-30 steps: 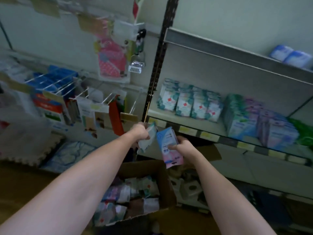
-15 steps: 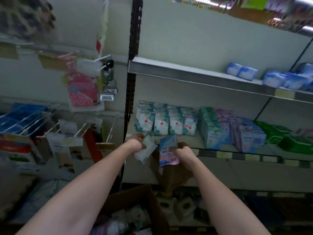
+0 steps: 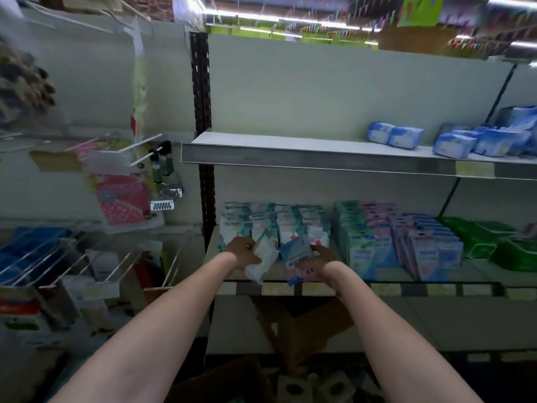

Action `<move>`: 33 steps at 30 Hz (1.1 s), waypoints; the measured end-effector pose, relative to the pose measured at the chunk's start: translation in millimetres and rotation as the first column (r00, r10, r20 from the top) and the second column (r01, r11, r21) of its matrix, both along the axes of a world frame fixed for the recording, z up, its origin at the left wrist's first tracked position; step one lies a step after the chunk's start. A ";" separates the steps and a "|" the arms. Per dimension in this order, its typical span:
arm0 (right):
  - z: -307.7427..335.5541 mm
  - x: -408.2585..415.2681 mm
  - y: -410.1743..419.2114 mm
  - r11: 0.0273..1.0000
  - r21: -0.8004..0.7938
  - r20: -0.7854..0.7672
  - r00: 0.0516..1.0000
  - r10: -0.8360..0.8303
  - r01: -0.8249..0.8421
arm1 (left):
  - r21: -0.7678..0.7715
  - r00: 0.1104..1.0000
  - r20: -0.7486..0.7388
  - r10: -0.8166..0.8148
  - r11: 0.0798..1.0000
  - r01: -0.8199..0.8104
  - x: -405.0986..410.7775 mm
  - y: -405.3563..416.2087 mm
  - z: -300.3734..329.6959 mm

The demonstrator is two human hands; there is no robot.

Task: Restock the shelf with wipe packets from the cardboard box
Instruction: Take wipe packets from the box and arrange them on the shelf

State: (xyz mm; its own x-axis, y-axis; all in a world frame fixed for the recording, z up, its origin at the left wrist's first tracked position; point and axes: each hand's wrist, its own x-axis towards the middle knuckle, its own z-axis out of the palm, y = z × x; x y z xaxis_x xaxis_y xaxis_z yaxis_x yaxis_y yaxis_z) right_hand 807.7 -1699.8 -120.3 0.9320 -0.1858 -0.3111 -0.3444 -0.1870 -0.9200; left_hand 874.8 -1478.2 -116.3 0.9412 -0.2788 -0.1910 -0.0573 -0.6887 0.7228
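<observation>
- Wipe packets: a white-and-teal soft packet [image 3: 260, 258] is gripped in the left hand [image 3: 242, 253]; a blue-and-pink flat packet [image 3: 297, 261] is gripped in the right hand [image 3: 321, 261].
- Both packets are held over the front edge of the grey metal shelf [image 3: 386, 276], just before the stocked white-and-teal rows [image 3: 273, 222].
- Brown cardboard box [image 3: 229, 379] sits below, between the forearms.

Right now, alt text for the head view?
Two bare arms reach to a store shelf: the left hand holds a white wipe packet, the right hand a blue-and-pink packet, before rows of stocked packets.
</observation>
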 end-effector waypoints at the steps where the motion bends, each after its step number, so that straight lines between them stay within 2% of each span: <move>1: 3.1 4.2 -4.5 0.999 -0.036 0.011 1.000 -0.011 0.011 | 0.011 1.000 0.005 -0.003 1.000 0.003 3.7 -1.7 0.2; 4: 5.5 18.2 -18.8 0.994 -0.112 0.003 1.000 0.003 -0.003 | -0.077 0.997 0.007 0.078 0.994 -0.077 12.3 -6.7 -0.3; 7: 9.4 29.6 -28.9 0.914 -0.385 0.004 0.990 0.144 -0.132 | -0.210 0.983 0.001 0.184 0.961 -0.180 17.3 -15.5 0.4; 9: 11.4 38.2 -33.6 0.863 -0.478 0.035 0.978 0.205 -0.163 | -0.298 0.967 -0.051 0.251 0.920 -0.255 24.9 -18.9 -3.6; 14: 18.5 61.1 -34.3 0.924 -0.379 0.216 0.966 0.141 -0.051 | -0.478 0.947 -0.206 0.246 0.819 -0.317 25.9 -29.9 -0.9; 18: 24.4 81.9 -34.1 0.915 -0.399 0.252 0.952 0.173 -0.060 | -0.572 0.964 -0.184 0.193 0.776 -0.265 24.1 -36.7 0.5; 21: 26.5 94.5 -38.2 0.893 -0.438 0.264 0.934 0.239 -0.105 | -0.586 0.973 -0.158 0.171 0.777 -0.232 27.2 -35.8 -3.6; 25: 26.5 106.3 -46.7 0.898 -0.399 0.240 0.924 0.297 -0.185 | -0.610 0.958 -0.186 0.220 0.738 -0.288 32.3 -36.3 -8.7; 29: 26.8 117.8 -47.2 0.875 -0.441 0.227 0.919 0.324 -0.199 | -0.532 0.941 -0.243 0.236 0.779 -0.333 35.6 -39.5 -6.6; 33: 25.0 128.0 -48.5 0.855 -0.461 0.176 0.920 0.351 -0.239 | -0.560 0.911 -0.275 0.307 0.719 -0.411 40.1 -42.3 -8.7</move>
